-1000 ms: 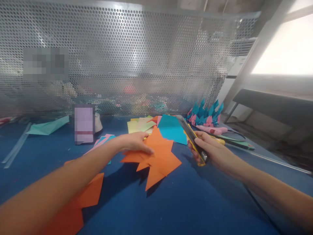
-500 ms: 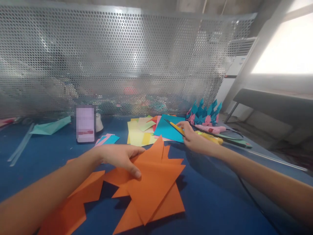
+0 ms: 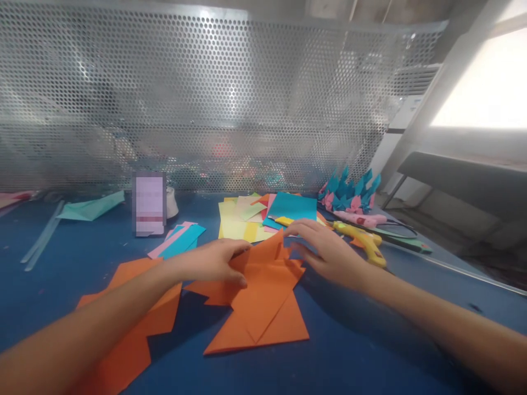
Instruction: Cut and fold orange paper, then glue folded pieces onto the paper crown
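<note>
My left hand (image 3: 214,262) grips the left side of a folded orange paper (image 3: 265,293), its thumb on top. Pointed flaps stand out from that paper on several sides. Close to the raised upper flap, my right hand (image 3: 327,252) has its fingers apart and bent, with nothing held; whether a fingertip touches the paper, I cannot tell. Just past those fingers a yellow utility knife (image 3: 283,221) lies at the near edge of a blue paper sheet (image 3: 294,206). More folded orange paper (image 3: 123,340) rests below my left forearm.
A yellow glue gun (image 3: 364,241), a pink tool (image 3: 366,219) and a blue-and-pink paper crown-like piece (image 3: 349,195) lie at right. Cut paper strips (image 3: 181,241), a phone (image 3: 149,206) and clear sticks (image 3: 43,236) are at left. A perforated metal panel (image 3: 197,99) stands behind.
My right hand has let go of the utility knife, leaving it by the blue sheet, and moved nearer to the orange paper. The orange paper has turned or tilted slightly under my left hand.
</note>
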The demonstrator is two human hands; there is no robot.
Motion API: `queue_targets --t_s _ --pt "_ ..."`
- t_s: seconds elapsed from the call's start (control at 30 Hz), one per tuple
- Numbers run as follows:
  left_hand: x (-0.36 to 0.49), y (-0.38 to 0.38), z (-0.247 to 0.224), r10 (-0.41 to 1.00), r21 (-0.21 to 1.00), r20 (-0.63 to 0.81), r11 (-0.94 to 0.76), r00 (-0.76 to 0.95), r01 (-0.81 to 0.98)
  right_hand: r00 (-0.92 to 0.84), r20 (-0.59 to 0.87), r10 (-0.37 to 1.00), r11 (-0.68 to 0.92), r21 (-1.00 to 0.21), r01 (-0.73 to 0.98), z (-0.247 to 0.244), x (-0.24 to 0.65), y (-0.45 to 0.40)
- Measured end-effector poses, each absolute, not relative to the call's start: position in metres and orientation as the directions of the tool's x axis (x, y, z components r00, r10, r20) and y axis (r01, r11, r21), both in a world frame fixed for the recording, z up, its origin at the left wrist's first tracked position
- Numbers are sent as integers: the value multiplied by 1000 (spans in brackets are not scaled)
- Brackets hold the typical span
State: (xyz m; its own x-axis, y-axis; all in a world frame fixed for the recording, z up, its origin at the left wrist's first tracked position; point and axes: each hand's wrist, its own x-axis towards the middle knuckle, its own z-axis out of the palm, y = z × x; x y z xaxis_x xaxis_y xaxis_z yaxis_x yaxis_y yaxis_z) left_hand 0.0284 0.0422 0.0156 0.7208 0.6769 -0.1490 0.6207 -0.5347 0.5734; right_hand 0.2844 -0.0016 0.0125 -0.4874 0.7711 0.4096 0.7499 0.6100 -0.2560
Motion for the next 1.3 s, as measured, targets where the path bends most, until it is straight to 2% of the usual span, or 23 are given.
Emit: queue_targets --t_s 0.07,0.13,0.23,0.33,0.4,0.47,0.57,0.63,0.7,0.83,1.07,1.3 --pt "30 43 15 695 611 -153 -493 703 619 -511 395 763 630 -281 724 11 282 -9" --pt "31 45 13 700 730 -169 -385 694 565 -534 382 754 647 -299 701 9 282 -12" --pt "33 45 6 667 935 -216 -70 713 348 -539 377 754 650 -307 695 5 284 -13" --pt "35 41 -2 680 965 -258 207 686 158 -429 427 796 584 -358 728 -6 286 -10" --pt "38 38 -6 722 952 -280 294 633 85 -287 429 857 487 -489 724 -15 286 -7" --pt "40 36 -10 762 945 -264 327 591 0 -162 344 925 364 -675 641 -23 285 -4" --pt "44 33 -14 803 936 -188 321 566 -144 -116 132 984 164 -925 341 -24 282 -2" --pt "46 30 -16 809 924 -158 324 566 -204 -129 28 991 46 -990 137 -21 278 -3" --pt "49 26 -18 808 914 -151 333 569 -230 -111 -14 994 -12 -1000 23 -17 275 -6" --pt "56 14 -19 778 894 -158 374 607 -246 -100 -52 994 -58 -997 -60 -12 268 -15" --pt "64 -1 -20 700 875 -176 433 692 -216 -331 -24 943 -73 -988 -134 -16 263 -22" --pt "70 -3 -11 779 895 -209 396 591 -206 -256 25 966 -39 -969 -243 -7 255 -24"
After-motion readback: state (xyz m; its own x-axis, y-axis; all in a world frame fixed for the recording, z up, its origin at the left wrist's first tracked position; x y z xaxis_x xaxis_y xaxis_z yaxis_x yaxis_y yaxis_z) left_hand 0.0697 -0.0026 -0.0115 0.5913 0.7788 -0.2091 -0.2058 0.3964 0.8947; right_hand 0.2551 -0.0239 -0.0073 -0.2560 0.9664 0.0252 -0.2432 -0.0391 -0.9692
